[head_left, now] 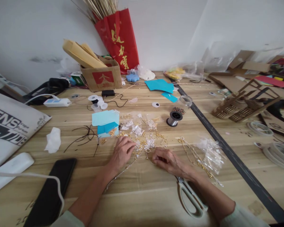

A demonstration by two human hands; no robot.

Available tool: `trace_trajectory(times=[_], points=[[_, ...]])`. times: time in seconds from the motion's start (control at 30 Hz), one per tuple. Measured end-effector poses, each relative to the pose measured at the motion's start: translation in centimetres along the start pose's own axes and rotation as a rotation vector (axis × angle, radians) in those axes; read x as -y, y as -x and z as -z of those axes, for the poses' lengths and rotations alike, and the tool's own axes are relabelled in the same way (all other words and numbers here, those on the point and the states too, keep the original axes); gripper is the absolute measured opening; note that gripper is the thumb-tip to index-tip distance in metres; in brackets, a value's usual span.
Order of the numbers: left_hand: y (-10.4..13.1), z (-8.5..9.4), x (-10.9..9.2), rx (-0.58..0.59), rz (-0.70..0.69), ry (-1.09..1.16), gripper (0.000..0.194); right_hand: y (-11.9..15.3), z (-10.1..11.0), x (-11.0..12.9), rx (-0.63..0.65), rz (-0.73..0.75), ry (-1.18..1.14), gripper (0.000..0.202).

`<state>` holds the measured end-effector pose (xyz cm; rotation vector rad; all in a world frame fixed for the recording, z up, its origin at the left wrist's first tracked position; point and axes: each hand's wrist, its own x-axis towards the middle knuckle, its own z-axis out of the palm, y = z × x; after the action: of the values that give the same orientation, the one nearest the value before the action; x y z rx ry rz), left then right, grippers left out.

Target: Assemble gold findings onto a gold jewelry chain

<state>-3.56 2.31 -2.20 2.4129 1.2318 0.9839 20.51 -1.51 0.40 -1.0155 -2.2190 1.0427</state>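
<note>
Item: jewellery findings, sorted by hand on a wooden counter (142,195).

Left hand (122,153): palm down, fingers curled, tips resting at the near edge of the scatter of silver and gold findings (144,140). A thin silver chain (119,175) runs from under this hand back toward the wrist. Whether the grip is closed on the chain or merely lying over it cannot be told from this angle.

Right hand (167,160): fingers drawn together in a tight pinch, apparently on a small piece or the chain's end; the piece itself is too small to make out.

Location of work: findings lie just beyond both hands, mid-counter, some in small clear bags. Gold chains (191,154) and a crumpled clear packet (210,153) lie just right of the right hand.

Adjacent: scissors (190,198) under the right forearm; spool of wire (174,119) and glass bead jar (183,105) beyond the scatter; blue card pieces (105,122), black cord (85,138) and a tissue (53,140) to the left; black phone (50,192) near left.

Handling note: judged best done with both wrists planted, the pinch kept low over the counter so a dropped piece stays in reach, the chain held slack and untangled, and the forearm kept off the scissors.
</note>
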Motion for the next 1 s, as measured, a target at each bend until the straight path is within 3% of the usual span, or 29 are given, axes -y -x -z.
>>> trace_trajectory(times=[0.2,0.47,1.0], points=[[-0.1,0.0,0.0,0.036,-0.028,-0.063,0.013,0.1,-0.4,-0.8,0.016,-0.068,-0.050,0.010],[0.0,0.0,0.4,-0.015,-0.007,-0.063,0.012,0.3,-0.3,-0.3,0.029,-0.138,-0.117,0.010],[0.1,0.1,0.3,0.024,-0.020,-0.052,0.011,0.0,0.5,0.7,-0.015,-0.286,-0.337,0.018]])
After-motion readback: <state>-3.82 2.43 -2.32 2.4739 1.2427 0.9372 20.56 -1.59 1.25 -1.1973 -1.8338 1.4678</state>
